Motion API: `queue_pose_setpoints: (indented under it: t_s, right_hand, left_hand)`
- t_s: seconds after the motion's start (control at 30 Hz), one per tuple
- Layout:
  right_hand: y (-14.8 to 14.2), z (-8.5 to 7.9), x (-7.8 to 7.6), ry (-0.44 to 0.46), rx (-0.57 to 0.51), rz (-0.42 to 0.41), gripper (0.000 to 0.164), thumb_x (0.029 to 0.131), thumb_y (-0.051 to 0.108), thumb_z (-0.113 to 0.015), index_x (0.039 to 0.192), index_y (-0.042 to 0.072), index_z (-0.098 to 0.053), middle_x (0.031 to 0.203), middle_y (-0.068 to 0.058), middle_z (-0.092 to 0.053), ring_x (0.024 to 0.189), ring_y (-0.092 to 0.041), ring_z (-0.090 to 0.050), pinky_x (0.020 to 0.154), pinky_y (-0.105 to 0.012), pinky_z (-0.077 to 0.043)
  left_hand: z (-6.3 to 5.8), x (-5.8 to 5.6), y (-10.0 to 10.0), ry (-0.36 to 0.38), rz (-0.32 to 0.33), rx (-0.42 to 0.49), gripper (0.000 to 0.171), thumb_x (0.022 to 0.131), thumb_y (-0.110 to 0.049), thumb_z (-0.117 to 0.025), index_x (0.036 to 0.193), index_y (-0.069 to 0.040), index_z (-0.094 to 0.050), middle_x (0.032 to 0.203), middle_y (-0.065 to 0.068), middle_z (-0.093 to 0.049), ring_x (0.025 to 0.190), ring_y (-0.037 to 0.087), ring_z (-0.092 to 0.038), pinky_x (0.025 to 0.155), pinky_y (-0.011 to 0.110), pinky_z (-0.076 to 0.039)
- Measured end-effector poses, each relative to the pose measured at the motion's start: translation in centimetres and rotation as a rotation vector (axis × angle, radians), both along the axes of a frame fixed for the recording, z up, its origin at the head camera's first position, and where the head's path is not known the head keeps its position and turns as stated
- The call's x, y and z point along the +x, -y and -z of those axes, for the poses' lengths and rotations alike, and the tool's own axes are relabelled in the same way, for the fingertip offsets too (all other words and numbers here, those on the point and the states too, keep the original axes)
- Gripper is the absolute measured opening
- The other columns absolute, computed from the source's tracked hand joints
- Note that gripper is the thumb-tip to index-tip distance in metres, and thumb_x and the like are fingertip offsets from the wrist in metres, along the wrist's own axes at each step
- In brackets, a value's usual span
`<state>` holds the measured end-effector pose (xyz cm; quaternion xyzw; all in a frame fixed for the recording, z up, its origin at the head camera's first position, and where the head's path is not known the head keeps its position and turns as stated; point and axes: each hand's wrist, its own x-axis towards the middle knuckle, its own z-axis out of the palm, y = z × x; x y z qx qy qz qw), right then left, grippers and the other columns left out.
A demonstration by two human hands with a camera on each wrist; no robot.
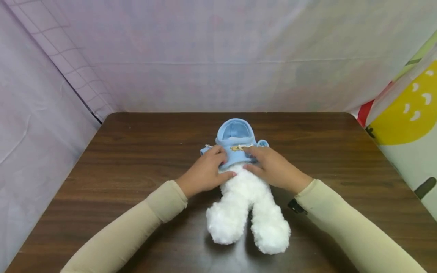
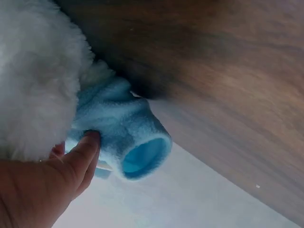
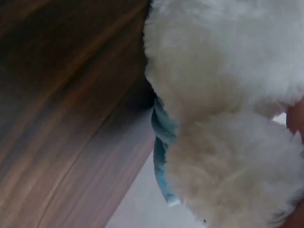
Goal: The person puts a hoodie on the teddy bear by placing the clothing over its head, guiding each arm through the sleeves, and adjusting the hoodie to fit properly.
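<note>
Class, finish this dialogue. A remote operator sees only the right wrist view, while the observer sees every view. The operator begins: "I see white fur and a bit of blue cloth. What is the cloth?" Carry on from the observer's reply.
Observer: The head view shows that it belongs to a small blue hooded top.
Operator: My view doesn't show the left hand. What is it touching?
Observer: In the head view, the left hand has its fingers on that top.
Operator: Does any sleeve show its opening?
Observer: Yes. In the left wrist view, a sleeve's cuff is open, with only blue lining visible inside.
</note>
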<state>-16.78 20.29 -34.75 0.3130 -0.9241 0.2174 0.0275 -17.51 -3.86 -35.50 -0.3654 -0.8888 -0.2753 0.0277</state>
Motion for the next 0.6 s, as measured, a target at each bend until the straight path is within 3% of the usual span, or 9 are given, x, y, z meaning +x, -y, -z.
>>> queue_pose_setpoints:
  t_s: [0.1,0.27,0.37,0.53,0.6]
  right_hand:
    - [0.3,0.2,0.2,-0.063,-0.003,-0.015,0.034,0.096,0.02,-0.068,0.124,0.003,-0.061,0.11,-0.012,-0.067,0.099,-0.025,-0.063,0.084,-0.044,-0.05]
    - [0.6,0.4,0.3,-0.157,0.022,-0.062,0.007,0.094,0.012,-0.07,0.098,0.008,-0.066,0.091,-0.006,-0.061,0.084,-0.021,-0.057,0.073,-0.039,-0.047]
    - [0.7,0.6,0.3,-0.185,0.018,-0.085,0.006,0.093,0.008,-0.069,0.089,0.008,-0.064,0.087,-0.005,-0.057,0.081,-0.021,-0.053,0.072,-0.038,-0.045]
    - [0.4,1.3,0.0,-0.186,0.019,-0.071,0.01,0.092,0.01,-0.07,0.085,0.009,-0.063,0.084,-0.004,-0.054,0.08,-0.022,-0.05,0.075,-0.04,-0.041]
    - [0.2,1.5,-0.1,-0.185,0.022,-0.073,0.013,0.091,0.012,-0.071,0.082,0.01,-0.063,0.081,-0.002,-0.052,0.079,-0.022,-0.048,0.077,-0.041,-0.04]
  left_hand:
    - [0.2,0.0,0.0,-0.046,0.025,-0.006,0.033,0.09,-0.033,-0.076,0.078,-0.012,-0.053,0.088,0.002,-0.049,0.074,0.015,-0.045,0.067,0.028,-0.042]
    - [0.3,-0.1,0.0,-0.108,0.056,-0.022,0.032,0.091,-0.031,-0.075,0.072,-0.014,-0.053,0.073,-0.002,-0.048,0.068,0.013,-0.045,0.063,0.028,-0.04]
    - [0.4,-0.1,-0.1,-0.107,0.042,-0.03,0.033,0.09,-0.031,-0.075,0.073,-0.014,-0.052,0.069,-0.002,-0.048,0.065,0.014,-0.046,0.063,0.03,-0.041]
    - [0.5,0.2,-0.3,-0.03,-0.026,-0.029,0.03,0.09,-0.032,-0.076,0.096,-0.008,-0.058,0.078,0.001,-0.054,0.072,0.017,-0.051,0.065,0.032,-0.044]
    - [0.5,0.4,-0.3,-0.024,-0.035,-0.047,0.033,0.091,-0.033,-0.074,0.107,-0.007,-0.06,0.089,0.003,-0.06,0.081,0.018,-0.055,0.072,0.033,-0.047]
